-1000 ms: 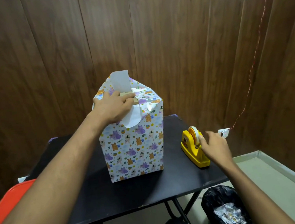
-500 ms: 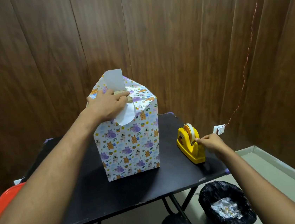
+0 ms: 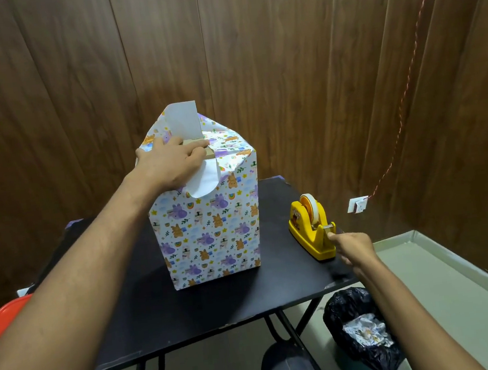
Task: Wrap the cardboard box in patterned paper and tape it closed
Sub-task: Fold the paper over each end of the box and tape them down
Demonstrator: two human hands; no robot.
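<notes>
The cardboard box (image 3: pixel 212 234) stands upright on the black table (image 3: pixel 148 314), its long axis vertical, one vertical corner edge turned toward the camera's right, and its sides covered in patterned paper (image 3: pixel 204 219) printed with small animals. At the top the wrapping is unfinished: one white-backed flap (image 3: pixel 184 121) sticks straight up at the far edge, another curls down over the near face, and a strip of bare brown cardboard shows between them. The left hand (image 3: pixel 170 162) lies flat on the box top with fingers extended, pressing the folded paper down. To the right of the box, apart from it, sits a yellow tape dispenser (image 3: pixel 312 231) with its cutter end pointing toward the near table edge. The right hand (image 3: pixel 354 245) has its fingertips pinched at that cutter, apparently on the tape end, though the tape itself is too small to make out
</notes>
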